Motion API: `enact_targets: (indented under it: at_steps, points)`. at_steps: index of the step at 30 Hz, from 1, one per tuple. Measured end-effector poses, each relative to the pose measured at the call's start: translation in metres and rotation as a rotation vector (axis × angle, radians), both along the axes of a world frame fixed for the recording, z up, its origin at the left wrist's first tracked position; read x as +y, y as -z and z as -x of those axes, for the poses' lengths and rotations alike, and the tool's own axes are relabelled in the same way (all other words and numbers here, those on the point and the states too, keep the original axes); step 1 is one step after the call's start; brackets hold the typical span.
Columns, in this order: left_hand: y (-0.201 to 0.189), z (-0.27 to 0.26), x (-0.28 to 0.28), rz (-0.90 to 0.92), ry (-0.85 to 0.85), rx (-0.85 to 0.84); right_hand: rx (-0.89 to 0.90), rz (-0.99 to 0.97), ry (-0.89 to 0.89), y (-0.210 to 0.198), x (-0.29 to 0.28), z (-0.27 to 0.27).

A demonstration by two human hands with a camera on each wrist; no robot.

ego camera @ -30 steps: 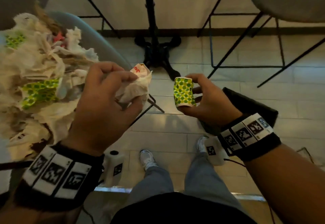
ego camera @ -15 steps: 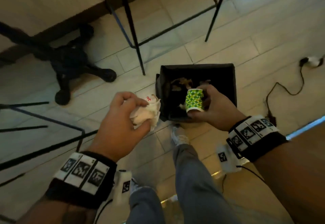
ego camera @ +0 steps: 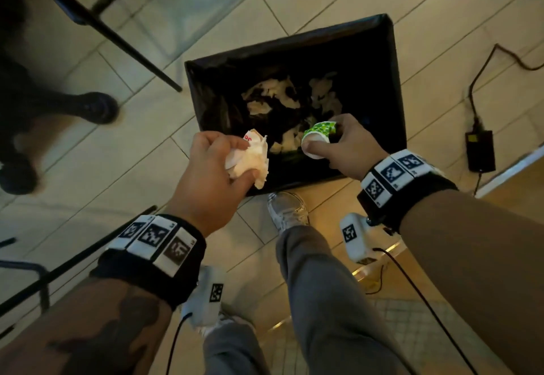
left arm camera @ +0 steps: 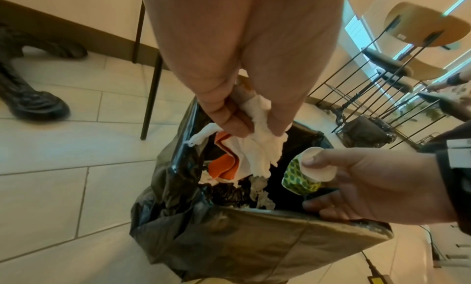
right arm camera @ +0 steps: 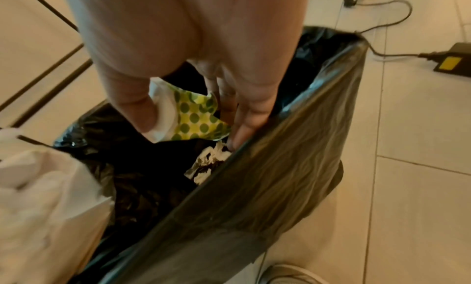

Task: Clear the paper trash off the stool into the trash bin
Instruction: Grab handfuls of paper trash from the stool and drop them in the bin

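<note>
Two pieces of paper trash are held over the bin [ego camera: 393, 59], not yet dropped; several crumpled papers already lie inside it, so the clearing is judged partly done, though the stool is out of view and what is left there cannot be told. A crumpled napkin [ego camera: 250, 158] is clutched in the left hand [ego camera: 212, 174] above the bin's near-left edge, hanging below the curled fingers. A dotted cup [ego camera: 319, 132] is pinched by the right hand [ego camera: 350, 148] above the bin's near side, thumb on its base
</note>
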State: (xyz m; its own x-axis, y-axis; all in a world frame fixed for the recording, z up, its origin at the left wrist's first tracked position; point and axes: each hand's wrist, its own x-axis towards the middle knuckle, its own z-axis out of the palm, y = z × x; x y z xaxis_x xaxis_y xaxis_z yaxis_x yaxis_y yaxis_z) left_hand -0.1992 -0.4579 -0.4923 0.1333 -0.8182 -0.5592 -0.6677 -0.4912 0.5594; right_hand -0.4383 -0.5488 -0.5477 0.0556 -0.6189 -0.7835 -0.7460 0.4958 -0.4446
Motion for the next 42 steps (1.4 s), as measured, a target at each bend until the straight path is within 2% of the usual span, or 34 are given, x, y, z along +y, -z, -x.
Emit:
enact_targets:
  at_steps: [3,6,9,13,16,19,23,27,32,37,42]
  points:
    - [0.023,0.005,-0.006,-0.035,-0.018,0.063,0.045,-0.007,0.035,0.02,-0.007,0.001]
    - [0.041,0.007,-0.01,-0.154,-0.048,0.261,0.104,-0.011,0.06,0.034,-0.014,0.002]
    - [0.045,0.011,-0.007,-0.255,0.057,0.307,0.157,-0.082,0.064,0.04,-0.019,-0.001]
    - [0.034,0.006,0.006,-0.293,0.084,0.301,0.14,-0.143,-0.102,0.029,-0.021,-0.003]
    - [0.013,-0.004,0.014,-0.285,0.037,0.282,0.112,-0.106,-0.224,0.012,-0.018,-0.003]
    - [-0.028,-0.017,0.028,-0.273,-0.053,0.224,0.128,-0.061,-0.339,-0.02,-0.011,-0.011]
    - [-0.089,-0.044,0.065,-0.222,-0.118,0.177,0.14,-0.065,-0.575,-0.081,0.004,-0.035]
    - [-0.165,-0.07,0.111,-0.118,-0.201,0.142,0.117,0.035,-0.844,-0.155,0.031,-0.095]
    - [-0.26,-0.099,0.195,0.05,-0.411,0.142,-0.032,0.157,-1.136,-0.252,0.085,-0.192]
    - [-0.346,-0.126,0.304,0.221,-0.58,0.049,-0.215,0.171,-1.244,-0.34,0.169,-0.282]
    - [-0.41,-0.144,0.398,0.41,-0.763,-0.101,-0.348,0.266,-1.365,-0.411,0.247,-0.346]
